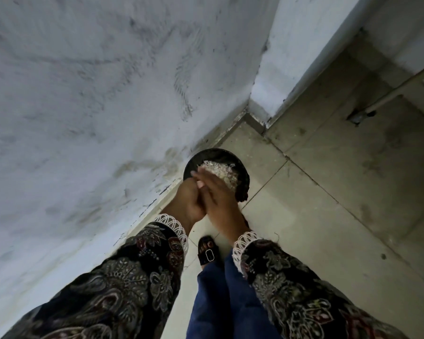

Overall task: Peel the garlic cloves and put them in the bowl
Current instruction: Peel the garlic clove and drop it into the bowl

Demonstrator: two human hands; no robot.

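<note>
Black and round, the bowl [242,172] sits in the middle of the frame, close to the corner where the grey wall [96,94] meets the tiled floor [328,204]; whether it stands on the floor or on something low I cannot tell. It holds a pale heap of papery garlic skins [220,171], and no whole clove can be made out among them. Both hands are directly over the near part of the bowl and pressed against each other: the left hand [190,200] is cupped with curled fingers, the right hand [222,199] lies flat on it with straight fingers. What the grip of the left hand keeps inside is hidden, so I cannot say if it holds something. I judge that the person is rubbing loose peel off the palms, or emptying it into the bowl, so the peeling itself seems mostly finished. The next move probably calls for opening the palms above the bowl so nothing falls outside. Patterned sleeves [132,277] cover the wrists, and a sandal [207,250] shows below.
</note>
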